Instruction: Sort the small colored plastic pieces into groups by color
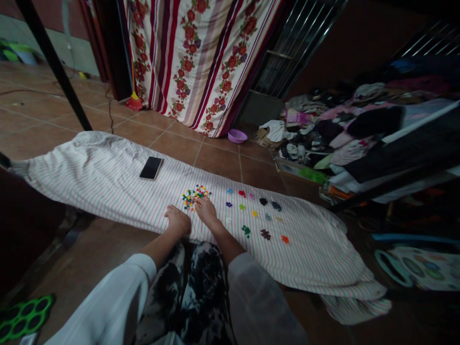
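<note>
A mixed heap of small coloured pieces, bead-like but too small to name surely, lies on a striped cloth. My right hand reaches into the heap's near right edge, its fingertips drawn together; whatever they pinch is hidden. Just left of it, my left hand rests on the cloth with its fingers apart and nothing visible in it. To the right sit several small single-colour clusters, among them a red cluster, a black cluster, a dark green cluster, a brown cluster and an orange cluster.
A phone lies on the cloth left of the heap. Beyond the cloth's far edge, a purple basin stands on the tiled floor before a floral curtain. Piled clothes fill the right side. A dark pole slants at upper left.
</note>
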`<control>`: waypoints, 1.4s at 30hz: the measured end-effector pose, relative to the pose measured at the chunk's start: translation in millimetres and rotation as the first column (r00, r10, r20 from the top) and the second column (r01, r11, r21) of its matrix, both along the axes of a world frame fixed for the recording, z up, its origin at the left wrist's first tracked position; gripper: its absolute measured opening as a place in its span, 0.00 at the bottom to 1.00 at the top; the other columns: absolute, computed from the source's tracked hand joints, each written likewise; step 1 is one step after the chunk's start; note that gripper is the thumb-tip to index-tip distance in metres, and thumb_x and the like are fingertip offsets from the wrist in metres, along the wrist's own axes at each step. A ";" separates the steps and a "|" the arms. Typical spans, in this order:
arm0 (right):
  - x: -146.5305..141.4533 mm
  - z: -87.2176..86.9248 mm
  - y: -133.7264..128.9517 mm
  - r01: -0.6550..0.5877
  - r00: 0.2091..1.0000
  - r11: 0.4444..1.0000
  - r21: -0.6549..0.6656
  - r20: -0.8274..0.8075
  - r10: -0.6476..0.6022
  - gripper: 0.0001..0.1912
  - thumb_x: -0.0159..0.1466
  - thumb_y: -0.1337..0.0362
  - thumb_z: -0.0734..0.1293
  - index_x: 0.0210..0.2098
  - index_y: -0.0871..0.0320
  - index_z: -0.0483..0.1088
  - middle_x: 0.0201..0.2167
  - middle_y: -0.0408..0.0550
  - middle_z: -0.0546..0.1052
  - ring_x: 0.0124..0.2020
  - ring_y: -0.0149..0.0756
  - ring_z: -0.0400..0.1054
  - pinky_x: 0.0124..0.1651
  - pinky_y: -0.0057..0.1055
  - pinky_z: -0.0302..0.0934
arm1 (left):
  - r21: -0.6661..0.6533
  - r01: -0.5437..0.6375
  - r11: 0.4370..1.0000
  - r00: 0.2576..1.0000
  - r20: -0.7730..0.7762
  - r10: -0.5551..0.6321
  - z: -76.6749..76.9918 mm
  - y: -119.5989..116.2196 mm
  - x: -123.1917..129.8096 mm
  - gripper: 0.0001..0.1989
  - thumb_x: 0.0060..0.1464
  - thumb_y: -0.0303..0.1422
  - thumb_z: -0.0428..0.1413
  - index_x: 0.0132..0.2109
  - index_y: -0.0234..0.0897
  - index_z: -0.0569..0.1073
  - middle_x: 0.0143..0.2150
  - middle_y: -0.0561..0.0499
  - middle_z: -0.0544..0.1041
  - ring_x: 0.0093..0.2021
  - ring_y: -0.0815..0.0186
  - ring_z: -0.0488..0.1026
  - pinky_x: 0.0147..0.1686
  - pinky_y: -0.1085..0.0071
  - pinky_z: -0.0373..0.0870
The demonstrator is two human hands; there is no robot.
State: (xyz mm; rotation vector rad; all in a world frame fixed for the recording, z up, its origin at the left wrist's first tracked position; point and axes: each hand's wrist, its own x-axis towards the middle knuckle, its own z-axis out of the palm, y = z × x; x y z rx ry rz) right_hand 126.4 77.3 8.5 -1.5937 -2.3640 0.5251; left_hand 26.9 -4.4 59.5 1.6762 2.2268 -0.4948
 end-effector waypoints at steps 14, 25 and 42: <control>-23.6 15.8 -2.2 0.062 0.966 0.995 -0.084 0.257 -0.039 0.14 0.67 0.62 0.60 0.51 0.48 0.69 0.53 0.46 0.68 0.49 0.35 0.67 0.48 0.31 0.59 | 0.020 0.024 1.000 1.000 -0.007 -0.024 -2.0 -1.8 -1.6 0.33 0.54 0.33 0.47 0.64 0.16 0.58 0.66 0.20 0.53 0.67 0.36 0.54 0.49 0.51 0.67; -22.5 5.5 -3.3 0.096 0.986 0.994 -0.049 0.140 -0.089 0.12 0.64 0.66 0.63 0.47 0.51 0.71 0.48 0.49 0.71 0.47 0.38 0.68 0.47 0.33 0.59 | 0.030 0.057 0.998 0.998 -0.002 -0.057 -5.3 -4.8 -2.9 0.44 0.47 0.42 0.57 0.64 0.15 0.57 0.66 0.17 0.53 0.66 0.33 0.53 0.49 0.50 0.65; -12.6 -2.4 0.4 0.035 0.988 0.999 0.031 -0.148 -0.029 0.12 0.59 0.71 0.62 0.40 0.54 0.72 0.40 0.45 0.76 0.43 0.33 0.69 0.48 0.30 0.61 | 0.066 0.028 0.997 0.997 0.067 -0.033 -8.7 -2.8 -3.7 0.42 0.47 0.38 0.56 0.63 0.12 0.58 0.64 0.13 0.52 0.66 0.29 0.52 0.50 0.46 0.65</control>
